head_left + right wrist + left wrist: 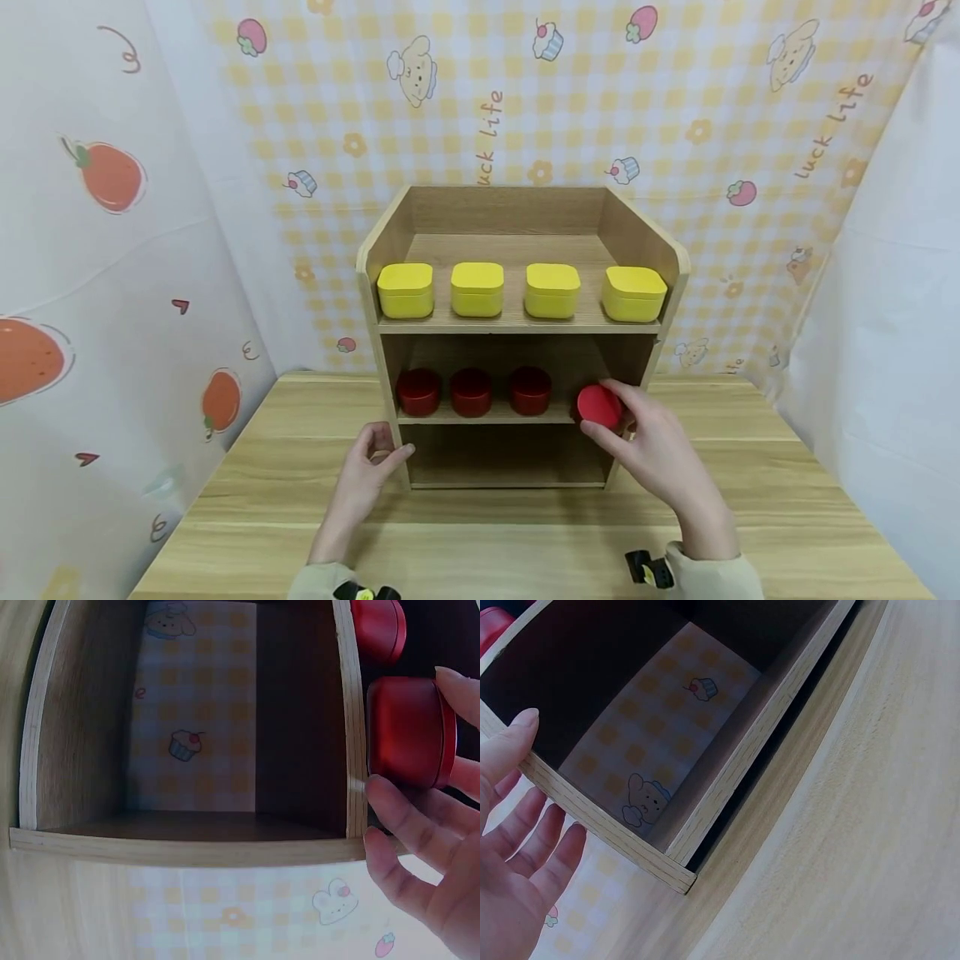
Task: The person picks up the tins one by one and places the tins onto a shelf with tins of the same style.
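Observation:
A small wooden shelf (517, 327) stands on the table with three levels. My right hand (660, 442) pinches a round red tin (599, 406) between thumb and fingers at the right end of the middle level. In the right wrist view the same red tin (409, 731) sits by the board's front edge, tilted lid toward my palm in the head view. My left hand (363, 471) holds the shelf's left side panel. In the left wrist view its thumb (514, 742) lies over the panel's front edge (607, 821), the other fingers along the outer face.
Three more red tins (471, 393) stand in a row on the middle level. Several yellow square tins (477, 290) line the top level's front edge. A wood-grain table (525, 550) extends around the shelf. Patterned cloth (480, 75) hangs behind, with white cloth at both sides.

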The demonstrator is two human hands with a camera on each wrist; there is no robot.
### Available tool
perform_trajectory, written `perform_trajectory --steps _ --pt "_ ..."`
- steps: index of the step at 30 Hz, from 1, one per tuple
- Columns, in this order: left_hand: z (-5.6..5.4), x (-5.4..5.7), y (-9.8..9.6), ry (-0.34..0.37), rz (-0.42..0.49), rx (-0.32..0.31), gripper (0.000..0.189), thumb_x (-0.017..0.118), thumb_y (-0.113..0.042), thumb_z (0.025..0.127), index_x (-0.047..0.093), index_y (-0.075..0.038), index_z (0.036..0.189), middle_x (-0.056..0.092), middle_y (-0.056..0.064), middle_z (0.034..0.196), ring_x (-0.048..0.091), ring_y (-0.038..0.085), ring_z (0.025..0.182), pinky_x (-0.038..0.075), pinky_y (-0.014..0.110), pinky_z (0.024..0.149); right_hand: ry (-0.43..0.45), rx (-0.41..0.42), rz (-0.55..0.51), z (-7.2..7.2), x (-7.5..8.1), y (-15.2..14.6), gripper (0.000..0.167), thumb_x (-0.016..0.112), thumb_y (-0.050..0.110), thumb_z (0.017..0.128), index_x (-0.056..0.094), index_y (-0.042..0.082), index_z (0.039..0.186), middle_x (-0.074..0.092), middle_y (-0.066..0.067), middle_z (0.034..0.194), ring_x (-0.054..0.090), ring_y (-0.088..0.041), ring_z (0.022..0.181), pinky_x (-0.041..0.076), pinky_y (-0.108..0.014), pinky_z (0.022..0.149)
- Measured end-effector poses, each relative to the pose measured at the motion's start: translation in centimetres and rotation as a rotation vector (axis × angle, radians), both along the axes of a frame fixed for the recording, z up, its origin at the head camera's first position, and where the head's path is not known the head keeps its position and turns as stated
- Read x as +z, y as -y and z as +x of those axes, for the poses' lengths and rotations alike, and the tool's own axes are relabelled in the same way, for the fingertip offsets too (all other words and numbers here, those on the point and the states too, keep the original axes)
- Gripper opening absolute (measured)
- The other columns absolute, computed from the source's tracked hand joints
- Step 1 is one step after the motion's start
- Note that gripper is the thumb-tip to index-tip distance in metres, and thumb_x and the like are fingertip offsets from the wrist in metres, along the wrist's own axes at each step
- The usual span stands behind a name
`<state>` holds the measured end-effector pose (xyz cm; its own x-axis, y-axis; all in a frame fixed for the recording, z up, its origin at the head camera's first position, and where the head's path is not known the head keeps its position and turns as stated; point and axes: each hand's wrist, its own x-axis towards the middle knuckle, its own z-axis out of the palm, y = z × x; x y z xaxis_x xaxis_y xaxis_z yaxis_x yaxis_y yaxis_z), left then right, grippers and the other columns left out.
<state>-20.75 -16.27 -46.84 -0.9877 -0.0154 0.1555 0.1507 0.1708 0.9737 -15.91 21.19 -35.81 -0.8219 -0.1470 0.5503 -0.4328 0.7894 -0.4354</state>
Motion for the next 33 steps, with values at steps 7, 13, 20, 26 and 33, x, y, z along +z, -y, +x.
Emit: perform_trajectory --steps 7,13,20,26,33 --pt "0.0 0.0 -0.2 -0.007 0.005 0.010 0.041 0.074 -0.013 0.088 0.051 -0.003 0.120 0.053 0.010 0.106 0.051 0.018 0.101 0.049 0.022 0.080 -0.025 -0.128 0.003 -0.4 0.3 1.3 0.052 0.078 0.029 0.084 0.060 0.002 0.124 0.065 -0.008 0.090 0.054 -0.015 0.066 0.046 -0.035 0.060" --pt "0.0 0.1 -0.2 -0.009 -0.001 0.001 0.044 0.074 -0.017 0.089 0.050 0.000 0.121 0.053 0.010 0.105 0.050 0.019 0.102 0.048 0.022 0.081 0.026 -0.253 0.017 -0.5 0.8 2.4 0.056 0.073 0.035 0.088 0.058 0.000 0.129 0.065 -0.022 0.112 0.065 -0.037 0.087 0.051 -0.052 0.069" --pt "0.2 0.1 0.0 -0.006 -0.004 0.013 0.042 0.075 -0.016 0.088 0.052 -0.001 0.120 0.053 0.011 0.105 0.051 0.021 0.101 0.049 0.023 0.081 0.090 -0.339 0.027 -0.4 1.0 3.4 0.059 0.067 0.041 0.091 0.056 0.002 0.133 0.063 -0.022 0.117 0.063 -0.043 0.096 0.050 -0.059 0.069" --pt "0.2 0.0 -0.1 -0.025 -0.010 0.020 0.042 0.075 -0.016 0.088 0.052 0.000 0.119 0.053 0.010 0.104 0.052 0.019 0.100 0.049 0.023 0.079 0.129 -0.360 0.043 -0.5 1.0 3.6 0.061 0.062 0.042 0.094 0.053 0.000 0.136 0.057 -0.024 0.126 0.060 -0.047 0.101 0.049 -0.062 0.072" --pt "0.1 0.1 -0.2 -0.002 0.006 0.017 0.041 0.074 -0.014 0.089 0.050 -0.001 0.120 0.052 0.009 0.105 0.051 0.018 0.101 0.048 0.022 0.079 0.164 -0.380 0.061 -0.8 0.9 3.8 0.063 0.060 0.044 0.095 0.051 -0.001 0.138 0.054 -0.024 0.130 0.060 -0.048 0.101 0.049 -0.062 0.071"
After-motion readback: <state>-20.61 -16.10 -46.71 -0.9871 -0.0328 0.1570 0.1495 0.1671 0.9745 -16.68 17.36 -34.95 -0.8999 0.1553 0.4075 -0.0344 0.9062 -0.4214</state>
